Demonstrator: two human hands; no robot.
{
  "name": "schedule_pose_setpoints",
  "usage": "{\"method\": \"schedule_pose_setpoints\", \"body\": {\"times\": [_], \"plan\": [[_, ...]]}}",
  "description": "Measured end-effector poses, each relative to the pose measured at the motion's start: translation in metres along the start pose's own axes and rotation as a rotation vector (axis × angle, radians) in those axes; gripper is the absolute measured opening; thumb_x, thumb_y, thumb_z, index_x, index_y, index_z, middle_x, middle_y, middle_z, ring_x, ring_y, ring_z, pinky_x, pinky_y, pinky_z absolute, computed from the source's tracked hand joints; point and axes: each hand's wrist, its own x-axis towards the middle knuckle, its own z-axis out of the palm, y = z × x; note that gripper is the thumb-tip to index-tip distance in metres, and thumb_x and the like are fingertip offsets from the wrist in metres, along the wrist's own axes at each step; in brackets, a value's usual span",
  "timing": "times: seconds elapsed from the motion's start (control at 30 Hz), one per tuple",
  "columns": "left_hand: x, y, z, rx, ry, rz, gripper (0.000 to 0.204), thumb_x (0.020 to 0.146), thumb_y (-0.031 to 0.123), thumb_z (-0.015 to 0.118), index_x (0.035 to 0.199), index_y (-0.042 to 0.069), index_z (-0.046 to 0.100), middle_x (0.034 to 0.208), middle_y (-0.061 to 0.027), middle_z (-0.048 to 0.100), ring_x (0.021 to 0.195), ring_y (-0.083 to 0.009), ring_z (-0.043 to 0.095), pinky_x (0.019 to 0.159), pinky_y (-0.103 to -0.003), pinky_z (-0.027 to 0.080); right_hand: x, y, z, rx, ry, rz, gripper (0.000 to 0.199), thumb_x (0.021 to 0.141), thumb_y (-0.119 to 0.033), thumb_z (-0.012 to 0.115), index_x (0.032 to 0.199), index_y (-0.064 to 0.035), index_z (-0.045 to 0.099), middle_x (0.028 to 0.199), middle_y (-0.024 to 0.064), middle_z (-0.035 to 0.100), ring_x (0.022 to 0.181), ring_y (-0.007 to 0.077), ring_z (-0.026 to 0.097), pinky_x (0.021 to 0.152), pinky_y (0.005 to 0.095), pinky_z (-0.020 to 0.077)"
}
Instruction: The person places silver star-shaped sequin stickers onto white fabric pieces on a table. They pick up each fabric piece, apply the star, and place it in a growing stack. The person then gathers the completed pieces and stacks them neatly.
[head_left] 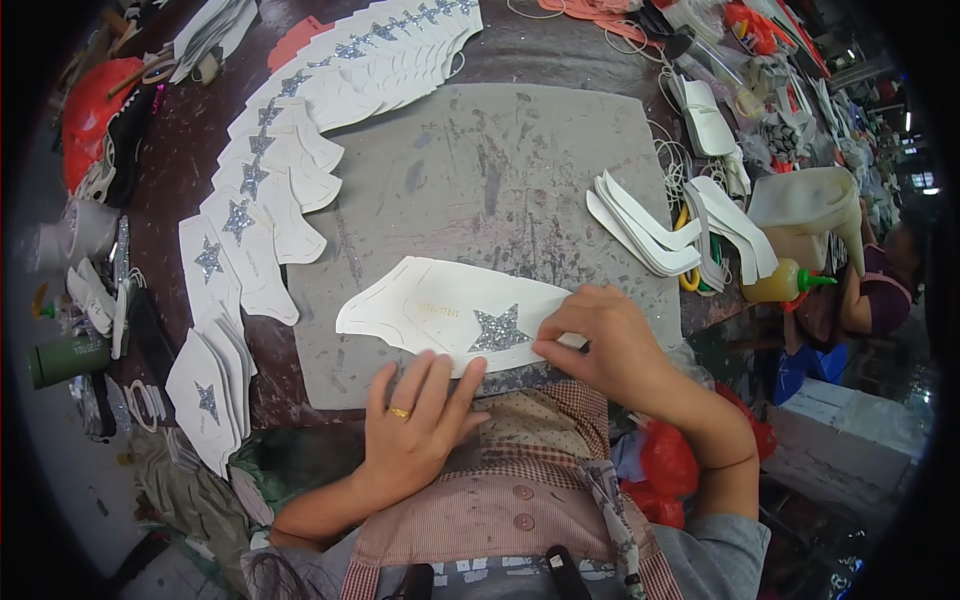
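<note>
A white shoe-upper piece (400, 300) lies flat in front of me, with a silver glitter star (502, 328) on its right half and dashed lines marked at its left end. My left hand (415, 420), a ring on one finger, rests with fingers stretched out along the piece's near edge. At the star's right side my right hand (612, 338) is closed in a pinch, thumb and fingertips touching the piece. Whatever is between those fingertips is hidden. Under the piece lies a worn grey board (430, 180).
Overlapping white pieces with glitter stars (265, 190) curve along the left and far side. A smaller stack (207, 390) sits at near left. Curved white strips (640, 235) lie on the board's right. Beyond are a plastic jug (805, 200) and a green-tipped yellow bottle (780, 282).
</note>
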Motion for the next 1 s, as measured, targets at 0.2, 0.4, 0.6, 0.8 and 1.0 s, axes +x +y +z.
{"method": "schedule_pose_setpoints", "body": {"times": [0.2, 0.4, 0.6, 0.8, 1.0], "plan": [[0.028, 0.037, 0.028, -0.107, 0.122, 0.170, 0.046, 0.094, 0.036, 0.060, 0.126, 0.002, 0.064, 0.136, -0.0166, 0.059, 0.129, -0.0300, 0.053, 0.109, -0.042, 0.040, -0.008, -0.020, -0.009, -0.459, 0.035, -0.161, 0.016, 0.081, -0.018, 0.074, 0.093, -0.0086, 0.068, 0.083, 0.0062, 0.063, 0.081, 0.0245, 0.059, 0.073, 0.0392, 0.0430], [0.031, 0.039, 0.035, -0.060, 0.115, 0.175, 0.051, 0.097, 0.037, 0.053, 0.139, 0.010, 0.057, 0.136, -0.0117, 0.059, 0.126, -0.0252, 0.054, 0.107, -0.037, 0.041, -0.019, 0.017, -0.024, 0.390, 0.146, 0.210, 0.029, 0.084, -0.010, 0.077, 0.109, 0.0001, 0.068, 0.087, 0.0046, 0.066, 0.066, 0.0102, 0.052, 0.059, 0.0239, 0.0428], [0.042, 0.042, 0.033, -0.124, 0.100, 0.107, 0.072, 0.080, 0.049, 0.071, 0.139, 0.010, 0.057, 0.128, -0.0058, 0.056, 0.118, -0.0207, 0.051, 0.095, -0.035, 0.041, -0.008, 0.028, -0.018, 0.468, 0.168, 0.323, 0.014, 0.084, -0.007, 0.075, 0.096, 0.0002, 0.073, 0.081, 0.0034, 0.066, 0.067, 0.0083, 0.052, 0.060, 0.0247, 0.0423], [0.043, 0.044, 0.030, -0.059, 0.069, 0.086, 0.078, 0.076, 0.046, 0.071, 0.141, 0.007, 0.056, 0.125, -0.0018, 0.053, 0.118, -0.0162, 0.049, 0.097, -0.032, 0.038, -0.004, 0.033, -0.016, 0.442, 0.159, 0.255, 0.012, 0.081, -0.005, 0.075, 0.093, -0.0029, 0.075, 0.078, 0.0077, 0.066, 0.064, 0.0131, 0.055, 0.061, 0.0269, 0.0442], [0.063, 0.037, 0.009, -0.233, -0.062, 0.145, 0.070, 0.076, 0.035, 0.075, 0.136, 0.003, 0.058, 0.122, -0.0086, 0.056, 0.111, -0.0222, 0.053, 0.090, -0.035, 0.042, -0.003, 0.018, -0.018, -0.103, 0.241, 0.031, 0.007, 0.082, -0.007, 0.076, 0.086, -0.0038, 0.072, 0.083, 0.0107, 0.064, 0.071, 0.0240, 0.061, 0.064, 0.0343, 0.0496]]}}
